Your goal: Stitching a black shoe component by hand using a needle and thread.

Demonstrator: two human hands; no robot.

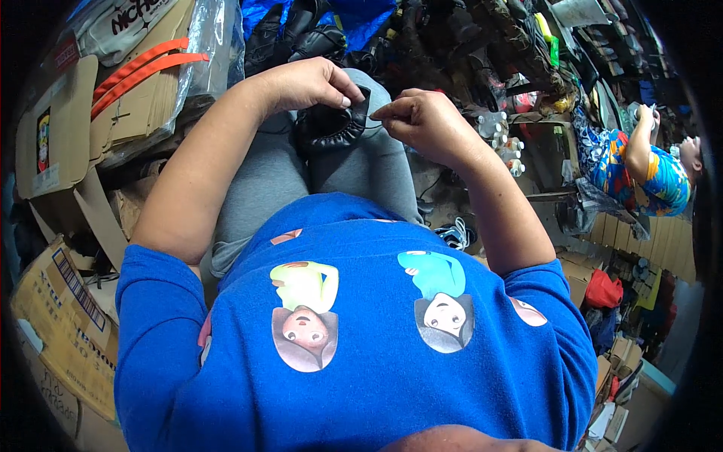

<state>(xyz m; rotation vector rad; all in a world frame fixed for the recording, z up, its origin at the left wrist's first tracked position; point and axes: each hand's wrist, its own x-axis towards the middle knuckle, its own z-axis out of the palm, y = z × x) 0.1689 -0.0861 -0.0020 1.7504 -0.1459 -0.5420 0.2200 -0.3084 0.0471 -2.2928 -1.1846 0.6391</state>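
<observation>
On my lap rests a black leather shoe upper (335, 142), with a puckered rim around a dark opening. My left hand (312, 84) is closed on its far edge, fingers bent over the leather. Just to the right, my right hand (428, 124) is held in a pinch, its fingertips close to the upper's right edge but apart from it. Whatever is between those fingertips, if anything, is too fine to make out. Grey trousers (260, 177) cover the legs beneath the upper.
Black shoes (316, 41) lie by blue plastic sheeting at the far side. Cardboard boxes (56, 128) and orange strips (143, 64) crowd the left. Small bottles (493, 128) stand right of my right hand. Another person (648, 166) sits farther right, hands raised.
</observation>
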